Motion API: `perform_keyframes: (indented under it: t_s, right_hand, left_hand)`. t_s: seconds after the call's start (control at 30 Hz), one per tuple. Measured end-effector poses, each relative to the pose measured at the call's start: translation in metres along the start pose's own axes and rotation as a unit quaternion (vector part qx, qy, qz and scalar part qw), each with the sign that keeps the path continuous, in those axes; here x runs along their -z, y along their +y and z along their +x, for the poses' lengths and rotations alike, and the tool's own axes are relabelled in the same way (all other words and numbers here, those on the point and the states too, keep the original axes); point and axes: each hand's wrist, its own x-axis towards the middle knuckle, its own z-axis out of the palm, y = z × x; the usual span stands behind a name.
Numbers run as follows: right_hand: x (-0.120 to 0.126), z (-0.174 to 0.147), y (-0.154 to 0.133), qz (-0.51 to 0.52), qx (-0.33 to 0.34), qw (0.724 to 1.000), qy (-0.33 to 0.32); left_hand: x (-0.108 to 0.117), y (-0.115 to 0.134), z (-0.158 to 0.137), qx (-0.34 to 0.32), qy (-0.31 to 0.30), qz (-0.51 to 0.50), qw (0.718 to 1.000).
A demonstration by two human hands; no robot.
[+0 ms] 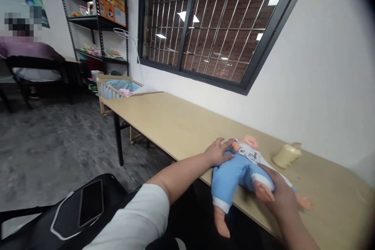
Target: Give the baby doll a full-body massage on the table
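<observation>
left hand point(218, 152) spread on doll point(238, 166) | right hand point(280, 191) curved at its leg, hold unclear | doll between them, head above feet in frame

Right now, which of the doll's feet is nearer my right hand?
The upper foot, toward the picture's right, close beside your right hand; the other foot hangs past the table's edge, farther away.
</observation>
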Motion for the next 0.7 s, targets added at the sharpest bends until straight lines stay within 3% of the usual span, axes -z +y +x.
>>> perform_keyframes:
  t_s: [0.1, 0.23, 0.33, 0.43, 0.53, 0.7]
  right_hand:
    - [-0.012, 0.020, 0.009, 0.033, -0.044, 0.998, -0.042]
    - [-0.014, 0.016, 0.014, 0.031, -0.052, 0.998, -0.036]
    - [-0.008, -0.007, 0.011, 0.035, -0.009, 0.999, -0.030]
    - [-0.004, -0.039, 0.000, 0.047, 0.067, 0.996, -0.035]
    - [-0.007, -0.068, -0.015, 0.027, 0.119, 0.991, -0.046]
    - [-0.022, -0.097, -0.036, -0.037, 0.105, 0.993, -0.046]
  left_hand:
    - [-0.001, 0.001, 0.000, -0.004, -0.011, 0.016, 1.000]
    - [-0.003, 0.000, 0.000, 0.004, -0.005, 0.021, 1.000]
    - [-0.006, -0.005, 0.000, 0.029, 0.036, -0.011, 0.999]
    - [-0.008, -0.010, 0.001, 0.109, 0.099, -0.078, 0.986]
    - [-0.009, -0.013, 0.002, 0.183, 0.110, -0.107, 0.971]
    - [-0.007, -0.013, 0.000, 0.196, 0.114, -0.117, 0.967]
